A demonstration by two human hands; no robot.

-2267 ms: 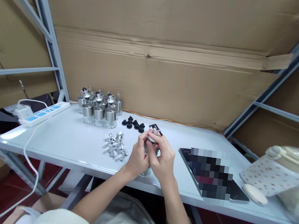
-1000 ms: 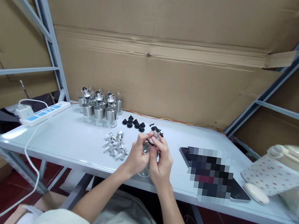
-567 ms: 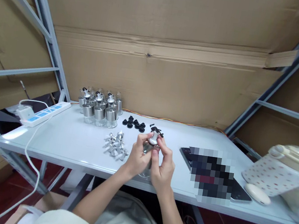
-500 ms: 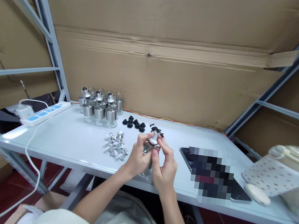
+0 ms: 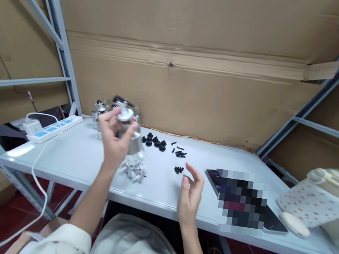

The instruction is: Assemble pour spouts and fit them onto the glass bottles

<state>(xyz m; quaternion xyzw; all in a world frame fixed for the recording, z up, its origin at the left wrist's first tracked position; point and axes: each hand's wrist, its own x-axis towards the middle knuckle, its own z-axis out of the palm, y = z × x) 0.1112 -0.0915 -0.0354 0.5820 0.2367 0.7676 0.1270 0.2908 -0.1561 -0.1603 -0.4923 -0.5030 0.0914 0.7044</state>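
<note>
My left hand (image 5: 114,136) grips a glass-and-metal bottle (image 5: 134,144) by its neck, below a silver pour-spout top with a black tip. The bottle is raised over the table and a little blurred. Behind it stand several similar bottles (image 5: 96,112), partly hidden by my hand. Below the bottle lies a pile of silver spout parts (image 5: 134,171). My right hand (image 5: 191,195) is off the bottle, with its thumb and fingers apart and nothing between them. Close to its fingertips sits a cluster of small black pieces (image 5: 178,170).
Black stoppers (image 5: 154,141) and thin black sticks (image 5: 180,153) lie mid-table. On the left is a white power strip (image 5: 54,127) with a cable. A tablet-like device (image 5: 273,219), a white oval object (image 5: 294,224) and a dotted container (image 5: 314,197) are at right. Cardboard (image 5: 193,92) walls the back.
My left hand has lifted the bottle and carried it left toward the other bottles. My right hand has let go of it and opened, staying near the front of the table.
</note>
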